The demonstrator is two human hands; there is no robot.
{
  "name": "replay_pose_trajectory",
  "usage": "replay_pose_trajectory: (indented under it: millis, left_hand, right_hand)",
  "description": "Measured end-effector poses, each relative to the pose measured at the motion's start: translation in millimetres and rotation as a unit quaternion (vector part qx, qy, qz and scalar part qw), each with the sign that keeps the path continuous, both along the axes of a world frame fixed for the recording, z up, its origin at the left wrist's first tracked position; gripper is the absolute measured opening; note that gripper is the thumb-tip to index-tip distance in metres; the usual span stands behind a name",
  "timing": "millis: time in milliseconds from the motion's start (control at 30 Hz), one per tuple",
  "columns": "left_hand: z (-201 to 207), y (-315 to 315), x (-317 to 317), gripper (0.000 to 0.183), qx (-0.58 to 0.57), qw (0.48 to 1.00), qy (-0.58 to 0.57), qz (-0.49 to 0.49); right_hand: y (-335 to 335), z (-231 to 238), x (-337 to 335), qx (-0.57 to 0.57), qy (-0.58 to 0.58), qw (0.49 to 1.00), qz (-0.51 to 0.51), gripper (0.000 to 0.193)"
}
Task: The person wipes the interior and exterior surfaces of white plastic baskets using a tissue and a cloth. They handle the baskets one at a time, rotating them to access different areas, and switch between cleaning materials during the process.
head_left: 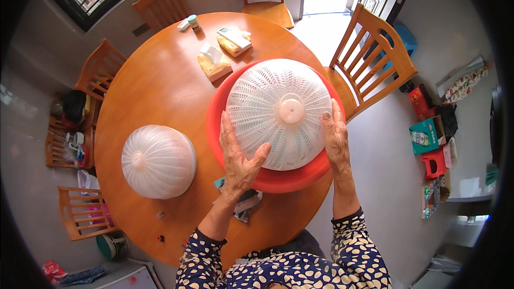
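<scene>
A white, see-through plastic mesh food cover (257, 91) with a round knob on top sits over a large red basin (217, 144) at the table's right side. My left hand (238, 163) holds the cover's near left side, thumb spread from the fingers. On its right edge rests my right hand (335, 139), with fingers along the rim. Together the hands grip the cover from both sides; what lies beneath it is mostly hidden. A second white dome cover (158, 160) stands on the table to the left. Grey cloth (247, 203) shows partly behind my left wrist.
The round wooden table (155, 85) carries tissue packs (214, 63), a boxed item (234, 40) and a small jar (193, 22). Wooden chairs (369, 59) surround it. Boxes (425, 136) and a red stool (433, 163) line the right wall. A door stands ajar at the back.
</scene>
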State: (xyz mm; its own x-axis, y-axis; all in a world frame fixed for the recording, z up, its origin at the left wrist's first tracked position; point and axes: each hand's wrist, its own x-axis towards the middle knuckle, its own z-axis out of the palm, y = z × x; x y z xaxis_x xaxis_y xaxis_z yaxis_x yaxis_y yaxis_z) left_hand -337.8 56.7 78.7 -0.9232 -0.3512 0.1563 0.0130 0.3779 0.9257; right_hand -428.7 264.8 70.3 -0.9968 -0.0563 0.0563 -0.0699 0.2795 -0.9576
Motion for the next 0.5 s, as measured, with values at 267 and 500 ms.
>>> replay_pose_trajectory:
  millis: [267, 500]
  left_hand:
    - [-10.0, -1.9, 8.7, 0.103, 0.080, 0.996, -0.033, 0.011]
    - [19.2, -0.6, 10.5, 0.098, 0.099, 0.994, 0.054, -0.006]
  right_hand:
    - [-0.5, -4.4, -1.7, 0.069, 0.043, 0.997, -0.003, 0.072]
    - [4.6, 24.7, 1.9, 0.042, 0.089, 0.995, 0.006, 0.073]
